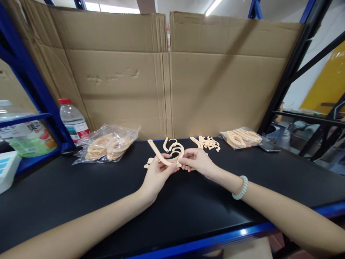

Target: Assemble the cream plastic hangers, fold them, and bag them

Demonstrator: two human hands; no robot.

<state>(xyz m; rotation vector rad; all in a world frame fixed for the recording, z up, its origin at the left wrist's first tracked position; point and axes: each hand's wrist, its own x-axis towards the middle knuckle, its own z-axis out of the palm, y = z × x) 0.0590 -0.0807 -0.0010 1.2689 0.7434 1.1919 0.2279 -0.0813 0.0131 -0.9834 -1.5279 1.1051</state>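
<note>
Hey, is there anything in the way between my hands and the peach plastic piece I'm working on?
No. The left hand and right hand both hold the peach plastic piece above the black table.

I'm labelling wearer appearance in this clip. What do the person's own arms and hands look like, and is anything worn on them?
Both forearms are bare, with no sleeves or gloves in view. The left hand wears nothing visible. The right hand has a pale beaded bracelet around its wrist. No rings or watch can be made out.
</note>
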